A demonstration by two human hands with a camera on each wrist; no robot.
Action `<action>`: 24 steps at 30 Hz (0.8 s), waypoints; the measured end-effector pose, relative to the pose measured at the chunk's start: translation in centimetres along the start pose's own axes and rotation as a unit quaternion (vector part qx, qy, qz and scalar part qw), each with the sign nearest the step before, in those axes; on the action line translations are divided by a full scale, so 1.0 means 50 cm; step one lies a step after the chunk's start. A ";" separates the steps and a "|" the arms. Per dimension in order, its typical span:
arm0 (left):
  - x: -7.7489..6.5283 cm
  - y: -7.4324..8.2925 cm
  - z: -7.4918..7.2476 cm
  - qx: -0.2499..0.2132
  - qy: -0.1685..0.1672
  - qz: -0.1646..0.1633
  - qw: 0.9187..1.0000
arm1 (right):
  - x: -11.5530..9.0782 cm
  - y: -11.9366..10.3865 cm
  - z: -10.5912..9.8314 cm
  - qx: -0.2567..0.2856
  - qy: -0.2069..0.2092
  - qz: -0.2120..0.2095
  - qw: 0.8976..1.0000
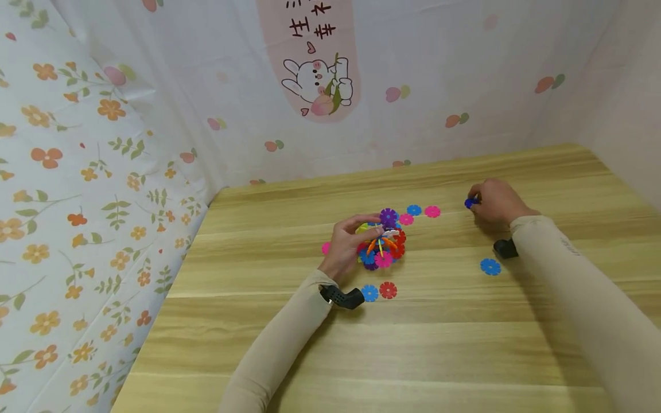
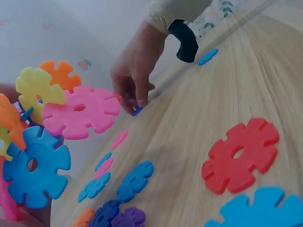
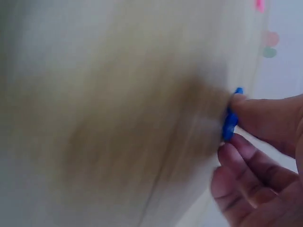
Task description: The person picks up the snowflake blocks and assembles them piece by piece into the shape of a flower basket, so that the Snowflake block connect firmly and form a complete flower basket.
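My left hand (image 1: 345, 244) grips a cluster of interlocked plastic notched discs (image 1: 383, 259) in pink, blue, red, orange, yellow and purple. In the left wrist view a pink disc (image 2: 80, 109) and a blue disc (image 2: 40, 168) stick out from this cluster. Over at the right, my right hand (image 1: 497, 201) pinches a single dark blue notched disc (image 3: 230, 118) between thumb and fingertips, close over the table. The palm side of the left hand is hidden behind the cluster.
On the wooden table (image 1: 289, 338), a blue disc (image 1: 369, 293) and a red disc (image 1: 388, 290) lie in front of the cluster. Another blue disc (image 1: 490, 267) lies below the right wrist. Pink and blue discs, including a pink one (image 1: 432, 211), lie behind. Patterned cloth (image 1: 222, 86) hangs around.
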State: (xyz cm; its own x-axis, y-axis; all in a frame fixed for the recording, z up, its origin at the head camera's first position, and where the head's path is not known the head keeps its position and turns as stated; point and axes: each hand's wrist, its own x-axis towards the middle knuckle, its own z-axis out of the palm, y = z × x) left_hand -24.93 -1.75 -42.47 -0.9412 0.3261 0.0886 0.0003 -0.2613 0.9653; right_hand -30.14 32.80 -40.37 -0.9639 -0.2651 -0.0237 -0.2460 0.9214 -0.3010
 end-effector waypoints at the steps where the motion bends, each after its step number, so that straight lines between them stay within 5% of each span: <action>1: 0.000 0.000 0.001 -0.005 -0.003 0.001 1.000 | 0.001 0.000 0.000 0.004 0.001 0.001 1.000; 8: 0.000 -0.003 0.010 -0.027 0.020 0.001 0.999 | 0.004 -0.033 -0.004 0.043 0.009 -0.026 0.999; 12: 0.004 -0.008 0.014 -0.017 0.060 -0.011 0.998 | -0.008 -0.081 0.002 0.127 0.014 -0.035 0.991; 19: 0.010 -0.013 0.017 -0.042 0.114 -0.026 0.992 | -0.033 -0.182 0.006 0.339 0.025 -0.013 0.941; 24: 0.015 -0.017 0.019 -0.052 0.127 -0.022 0.990 | -0.041 -0.239 0.010 0.401 0.037 -0.022 0.915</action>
State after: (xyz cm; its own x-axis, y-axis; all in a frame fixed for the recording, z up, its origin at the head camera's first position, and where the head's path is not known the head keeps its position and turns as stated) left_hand -25.30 -0.45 -42.99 -0.9941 0.1040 -0.0293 -0.0640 -0.3477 0.9354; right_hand -25.19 22.19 -37.18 -0.9664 -0.2495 0.0619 -0.1603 0.3965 -0.9039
